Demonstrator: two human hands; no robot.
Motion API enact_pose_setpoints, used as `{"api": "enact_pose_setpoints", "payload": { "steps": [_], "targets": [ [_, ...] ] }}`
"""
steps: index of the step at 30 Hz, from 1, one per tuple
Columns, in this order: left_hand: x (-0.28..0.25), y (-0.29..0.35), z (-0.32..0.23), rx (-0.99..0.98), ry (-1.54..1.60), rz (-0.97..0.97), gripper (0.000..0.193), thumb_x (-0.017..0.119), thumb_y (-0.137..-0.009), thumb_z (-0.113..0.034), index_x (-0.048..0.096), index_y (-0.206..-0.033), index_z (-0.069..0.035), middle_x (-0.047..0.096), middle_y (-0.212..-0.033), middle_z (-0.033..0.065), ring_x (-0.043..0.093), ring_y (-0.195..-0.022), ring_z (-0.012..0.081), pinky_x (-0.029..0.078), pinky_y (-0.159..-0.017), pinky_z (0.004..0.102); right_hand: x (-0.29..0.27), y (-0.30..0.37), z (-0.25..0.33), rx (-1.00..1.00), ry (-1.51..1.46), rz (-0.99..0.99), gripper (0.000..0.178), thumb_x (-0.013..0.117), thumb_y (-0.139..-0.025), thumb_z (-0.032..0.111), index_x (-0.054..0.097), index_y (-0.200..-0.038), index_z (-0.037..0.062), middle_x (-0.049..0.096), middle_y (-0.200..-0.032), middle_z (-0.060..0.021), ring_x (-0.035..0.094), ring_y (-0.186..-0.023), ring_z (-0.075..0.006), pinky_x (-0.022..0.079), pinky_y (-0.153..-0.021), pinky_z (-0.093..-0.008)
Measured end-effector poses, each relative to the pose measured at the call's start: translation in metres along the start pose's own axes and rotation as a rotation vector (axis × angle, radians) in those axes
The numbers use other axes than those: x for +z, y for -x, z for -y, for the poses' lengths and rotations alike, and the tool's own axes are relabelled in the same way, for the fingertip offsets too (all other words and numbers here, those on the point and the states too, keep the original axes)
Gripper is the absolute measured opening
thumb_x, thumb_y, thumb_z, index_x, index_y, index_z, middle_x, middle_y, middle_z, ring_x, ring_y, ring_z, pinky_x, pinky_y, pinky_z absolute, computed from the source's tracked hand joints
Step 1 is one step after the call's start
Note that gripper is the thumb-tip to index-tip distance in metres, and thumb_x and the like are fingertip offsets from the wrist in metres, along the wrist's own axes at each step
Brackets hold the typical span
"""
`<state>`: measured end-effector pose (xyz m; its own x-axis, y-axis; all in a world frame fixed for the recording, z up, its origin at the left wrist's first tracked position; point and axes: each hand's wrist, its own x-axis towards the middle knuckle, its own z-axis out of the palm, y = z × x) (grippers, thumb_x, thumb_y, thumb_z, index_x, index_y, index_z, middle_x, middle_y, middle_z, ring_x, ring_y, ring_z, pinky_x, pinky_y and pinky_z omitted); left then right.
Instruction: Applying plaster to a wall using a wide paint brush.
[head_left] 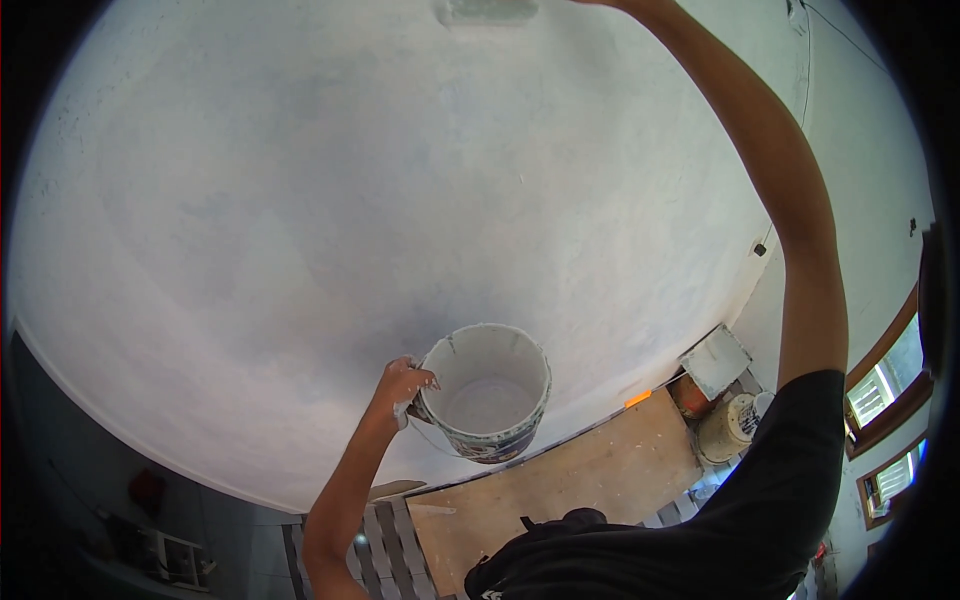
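Observation:
My left hand [405,388] is closed on the left rim of a paint bucket [490,385], with the thumb and fingers over the edge. The bucket is white inside, smeared round its rim, with a dark patterned outside. Whitish material coats its bottom. White smears show on my left fingers. My right arm reaches up along the right side to the top edge, where only a sliver of my right hand [604,3] shows; its fingers are out of sight. Left of it, a grey-green patch or flat thing [487,11] lies against the pale wall [380,180]; I cannot tell which.
Below the bucket lies a brown board [590,455] on a striped floor. At the right corner stand a dirty bucket [725,428] and a whitish square panel [716,361]. Framed windows [880,395] are at far right; a pale stand [178,558] is at lower left.

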<state>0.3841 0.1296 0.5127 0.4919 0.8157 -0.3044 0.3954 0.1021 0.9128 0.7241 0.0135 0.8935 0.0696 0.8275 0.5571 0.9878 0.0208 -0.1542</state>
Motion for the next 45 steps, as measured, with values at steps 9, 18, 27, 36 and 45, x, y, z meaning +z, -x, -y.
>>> {"api": "enact_pose_setpoints", "payload": {
  "steps": [9, 18, 27, 36, 45],
  "targets": [
    [0.002, 0.004, 0.006, -0.008, 0.087, -0.005, 0.024, 0.064, -0.065, -0.005, 0.058, -0.086, 0.004, 0.059, -0.072, 0.0116, 0.060, -0.058, 0.0218, 0.050, -0.051, 0.0340, -0.027, -0.054, 0.003, 0.022, 0.220, -0.695, 0.088, 0.077, -0.073, 0.052, 0.045, -0.133, -0.0046, 0.051, -0.132, -0.0224, 0.052, -0.119, -0.0305, 0.045, -0.100, -0.0408],
    [0.000, 0.001, 0.011, -0.006, 0.052, -0.042, 0.024, 0.064, -0.065, -0.005, 0.057, -0.087, 0.004, 0.058, -0.069, 0.0097, 0.060, -0.056, 0.0217, 0.050, -0.049, 0.0335, 0.017, -0.034, -0.025, -0.638, 0.220, -0.510, 0.039, 0.066, -0.076, 0.001, 0.068, -0.115, 0.0077, 0.068, -0.116, -0.0104, 0.065, -0.105, -0.0275, 0.051, -0.093, -0.0386],
    [-0.004, 0.003, 0.015, -0.025, 0.135, -0.046, 0.022, 0.064, -0.063, -0.002, 0.058, -0.083, 0.004, 0.059, -0.069, 0.0100, 0.059, -0.056, 0.0206, 0.048, -0.049, 0.0332, 0.073, 0.017, -0.074, -0.592, 0.321, -0.321, 0.046, 0.069, -0.078, -0.003, 0.064, -0.120, 0.0147, 0.063, -0.126, -0.0048, 0.064, -0.109, -0.0271, 0.053, -0.091, -0.0384],
    [-0.006, 0.001, 0.024, -0.025, 0.069, -0.045, 0.024, 0.064, -0.066, -0.005, 0.056, -0.087, 0.002, 0.057, -0.070, 0.0098, 0.058, -0.056, 0.0212, 0.049, -0.049, 0.0328, 0.051, -0.037, -0.049, -0.567, 0.327, -0.751, 0.040, 0.067, -0.075, 0.004, 0.067, -0.114, 0.0047, 0.068, -0.114, -0.0135, 0.065, -0.103, -0.0297, 0.051, -0.093, -0.0381],
    [-0.009, 0.005, 0.030, -0.053, 0.180, -0.035, 0.027, 0.062, -0.065, -0.005, 0.056, -0.091, 0.003, 0.058, -0.074, 0.0121, 0.060, -0.058, 0.0233, 0.051, -0.048, 0.0331, 0.224, 0.104, -0.100, -0.514, 0.205, -0.495, 0.041, 0.067, -0.074, 0.001, 0.067, -0.114, 0.0132, 0.056, -0.134, -0.0031, 0.053, -0.125, -0.0229, 0.048, -0.103, -0.0359]
  ]
}}
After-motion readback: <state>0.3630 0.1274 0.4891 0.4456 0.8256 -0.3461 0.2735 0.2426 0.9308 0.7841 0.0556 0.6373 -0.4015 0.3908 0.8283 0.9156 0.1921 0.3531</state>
